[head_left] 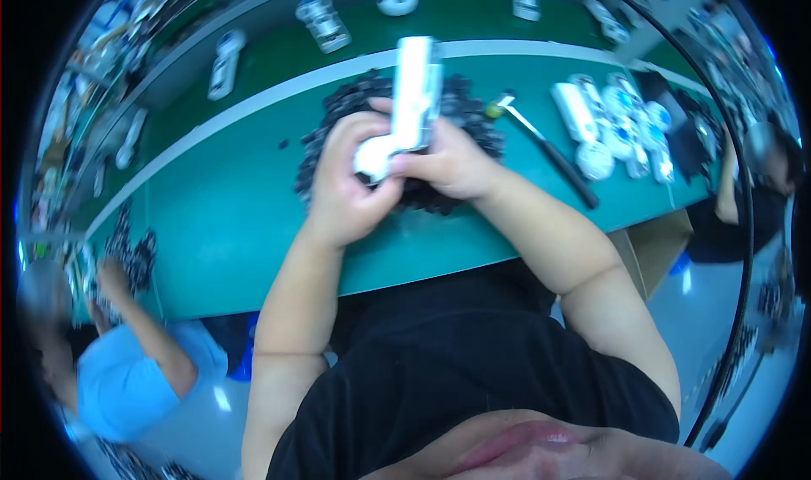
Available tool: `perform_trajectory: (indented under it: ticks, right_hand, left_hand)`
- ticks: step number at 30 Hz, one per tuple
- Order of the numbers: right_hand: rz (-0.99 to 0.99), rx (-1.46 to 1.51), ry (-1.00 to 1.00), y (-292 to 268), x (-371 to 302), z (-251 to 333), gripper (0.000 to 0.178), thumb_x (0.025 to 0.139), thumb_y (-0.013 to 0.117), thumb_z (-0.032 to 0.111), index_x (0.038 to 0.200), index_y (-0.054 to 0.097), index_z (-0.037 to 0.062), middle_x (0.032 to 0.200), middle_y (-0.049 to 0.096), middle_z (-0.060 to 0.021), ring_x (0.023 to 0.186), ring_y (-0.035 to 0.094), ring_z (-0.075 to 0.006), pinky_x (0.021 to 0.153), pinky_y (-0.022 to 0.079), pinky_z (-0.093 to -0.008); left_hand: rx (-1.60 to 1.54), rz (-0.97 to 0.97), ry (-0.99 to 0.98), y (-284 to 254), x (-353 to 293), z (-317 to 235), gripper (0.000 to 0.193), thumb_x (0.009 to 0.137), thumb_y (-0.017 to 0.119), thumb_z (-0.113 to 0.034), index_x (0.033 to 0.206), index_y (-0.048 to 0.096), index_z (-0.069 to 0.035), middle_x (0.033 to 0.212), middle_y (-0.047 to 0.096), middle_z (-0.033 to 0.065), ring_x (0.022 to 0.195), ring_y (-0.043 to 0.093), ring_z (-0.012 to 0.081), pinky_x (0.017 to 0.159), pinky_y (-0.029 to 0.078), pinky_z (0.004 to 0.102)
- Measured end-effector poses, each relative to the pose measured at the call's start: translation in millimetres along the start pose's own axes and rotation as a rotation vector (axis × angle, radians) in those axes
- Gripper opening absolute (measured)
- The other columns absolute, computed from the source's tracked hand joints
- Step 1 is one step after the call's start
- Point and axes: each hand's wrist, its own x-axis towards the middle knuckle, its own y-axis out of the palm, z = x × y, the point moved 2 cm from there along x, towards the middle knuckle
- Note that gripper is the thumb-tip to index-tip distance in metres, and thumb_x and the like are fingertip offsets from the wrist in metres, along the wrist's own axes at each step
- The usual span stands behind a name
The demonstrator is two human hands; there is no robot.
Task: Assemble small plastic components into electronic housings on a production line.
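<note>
Both my hands hold a white plastic housing point(413, 87), long and boxy at the far end with a rounded near end. My left hand point(348, 171) wraps round the rounded end, thumb and fingers closed on it. From the other side my right hand point(454, 163) grips the middle, its thumb lying across the front. The housing is raised over a heap of small black parts point(338, 104) on the green table point(220, 218). Glare and blur hide the housing's finer details.
A hammer point(549, 146) with a dark handle lies right of the heap. Several white housings point(604, 125) are grouped farther right, beside a black box point(667, 100). More white units point(323, 24) line the green back shelf. Co-workers sit at the left point(139, 379) and right point(743, 210).
</note>
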Motion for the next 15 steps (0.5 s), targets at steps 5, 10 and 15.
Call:
perform_trajectory:
  ticks: [5, 10, 15]
  right_hand:
    - [-0.053, 0.002, -0.025, -1.1, -6.0, 1.8, 0.082, 0.081, 0.084, 0.016, 0.15, 0.044, -0.0011, 0.133, 0.062, -0.0104, 0.123, 0.06, -0.0205, 0.107, 0.048, -0.0375]
    - [-0.046, 0.015, -0.063, 12.2, -2.5, -1.0, 0.08, 0.082, 0.084, 0.018, 0.149, 0.045, -0.0004, 0.134, 0.062, -0.0104, 0.123, 0.06, -0.0205, 0.107, 0.048, -0.0377]
    - [-0.025, -0.043, -0.053, 5.3, 8.6, -2.5, 0.071, 0.088, 0.078, 0.017, 0.148, 0.047, -0.0009, 0.134, 0.062, -0.0112, 0.119, 0.062, -0.0201, 0.104, 0.05, -0.0359]
  left_hand:
    - [-0.066, 0.01, 0.145, 0.5, 6.7, -6.0, 0.048, 0.071, 0.082, -0.014, 0.114, 0.062, -0.006, 0.117, 0.063, 0.0162, 0.11, 0.062, 0.0345, 0.096, 0.05, 0.043]
    - [-0.022, -0.046, 0.141, -3.4, -4.1, -0.4, 0.051, 0.073, 0.087, -0.024, 0.114, 0.063, -0.005, 0.12, 0.064, 0.0162, 0.112, 0.062, 0.034, 0.097, 0.049, 0.0431]
    - [-0.338, -0.08, -0.01, -2.3, -3.3, 15.0, 0.039, 0.091, 0.072, -0.033, 0.117, 0.062, -0.006, 0.117, 0.065, 0.0154, 0.106, 0.064, 0.0313, 0.089, 0.053, 0.0418]
